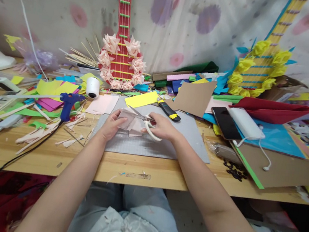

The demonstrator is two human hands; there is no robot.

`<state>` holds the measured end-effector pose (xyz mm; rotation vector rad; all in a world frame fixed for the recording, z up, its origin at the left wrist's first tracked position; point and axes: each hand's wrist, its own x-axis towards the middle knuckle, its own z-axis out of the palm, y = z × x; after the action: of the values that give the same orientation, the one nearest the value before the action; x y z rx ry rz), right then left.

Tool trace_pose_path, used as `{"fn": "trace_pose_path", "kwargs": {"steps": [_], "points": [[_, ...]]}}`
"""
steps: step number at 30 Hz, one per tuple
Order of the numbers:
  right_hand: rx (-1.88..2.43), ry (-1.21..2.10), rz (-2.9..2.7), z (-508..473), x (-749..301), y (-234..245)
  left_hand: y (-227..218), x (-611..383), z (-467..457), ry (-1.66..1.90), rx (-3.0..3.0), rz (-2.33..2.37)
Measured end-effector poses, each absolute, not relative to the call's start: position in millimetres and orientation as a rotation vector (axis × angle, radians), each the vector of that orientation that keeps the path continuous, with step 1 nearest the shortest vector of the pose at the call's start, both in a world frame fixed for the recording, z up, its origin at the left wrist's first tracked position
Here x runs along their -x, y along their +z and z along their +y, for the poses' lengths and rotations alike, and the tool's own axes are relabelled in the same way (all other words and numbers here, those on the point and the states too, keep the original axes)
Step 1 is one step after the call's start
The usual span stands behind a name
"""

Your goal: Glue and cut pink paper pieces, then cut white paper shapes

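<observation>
My left hand (pixel 111 124) pinches a pale, thin sheet of paper (pixel 126 122) above the grey cutting mat (pixel 149 150). In my right hand (pixel 160 126) is a pair of scissors (pixel 153 131) with white handles. Their blades are parted and point left, across the upper edge of the pale paper. Another pale piece (pixel 135 132) hangs or lies just below the scissors; whether it is joined to the held sheet I cannot tell. Beyond my right hand a black and yellow utility knife (pixel 169 110) lies on the mat, beside a yellow paper strip (pixel 142 99).
A blue glue gun (pixel 69 106) with a trailing cord stands at left among paper scraps. A red paper guitar (pixel 119 56) and a yellow one (pixel 256 69) lean at the back. At right lie a phone (pixel 225 122), a white power bank (pixel 246 124) and brown cardboard (pixel 285 172).
</observation>
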<state>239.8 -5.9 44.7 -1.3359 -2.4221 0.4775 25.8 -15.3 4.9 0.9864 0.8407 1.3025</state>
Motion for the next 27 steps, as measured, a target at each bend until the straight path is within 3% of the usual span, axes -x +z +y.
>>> {"fn": "trace_pose_path", "kwargs": {"steps": [27], "points": [[1.341,0.620,-2.392,-10,-253,38,5,-24,-15,1.302,-1.023,0.852]]}}
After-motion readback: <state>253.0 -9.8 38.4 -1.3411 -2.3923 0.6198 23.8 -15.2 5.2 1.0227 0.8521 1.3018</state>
